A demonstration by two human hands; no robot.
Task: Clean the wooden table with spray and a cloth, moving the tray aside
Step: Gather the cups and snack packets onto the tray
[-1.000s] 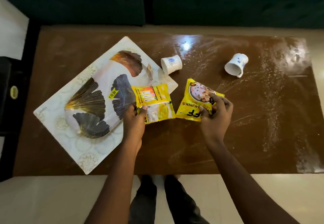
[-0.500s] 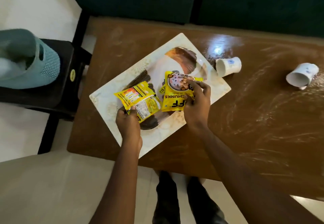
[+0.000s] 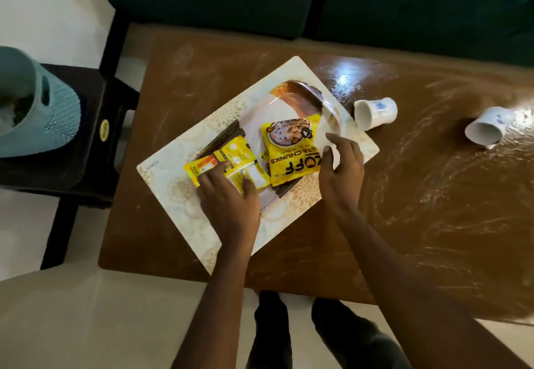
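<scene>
Two yellow packets, a left packet (image 3: pixel 231 157) and a soya packet (image 3: pixel 291 152), lie on the plate (image 3: pixel 289 100) that sits on the tray (image 3: pixel 179 204). My left hand (image 3: pixel 231 207) rests flat on the left packet, its fingers (image 3: pixel 212 173) straight and spread. My right hand (image 3: pixel 344 166) is at the right border of the soya packet, fingers (image 3: pixel 339 142) loose and a little apart, pinching nothing.

The tray lies aslant on the left end of the wooden counter (image 3: pixel 433 209), with one corner near the front edge, close to my legs. I judge it stiff and rather light, but its load is loose. The plate looks smooth and breakable, and the glossy packets may slide if the tray tilts. So I would take it by two opposite borders, one hand on each, and keep it level.

As for edges, one white cup (image 3: pixel 375 113) lies on its side just beside the far right border of the tray, and a second cup (image 3: pixel 488 130) lies further right. Both can roll. The smeared right part of the counter, past the cups, seems to offer room. On the left, a black stool (image 3: pixel 86 166) carries a teal basket (image 3: pixel 49 114), so little room is there. I do not see the spray or the cloth.
</scene>
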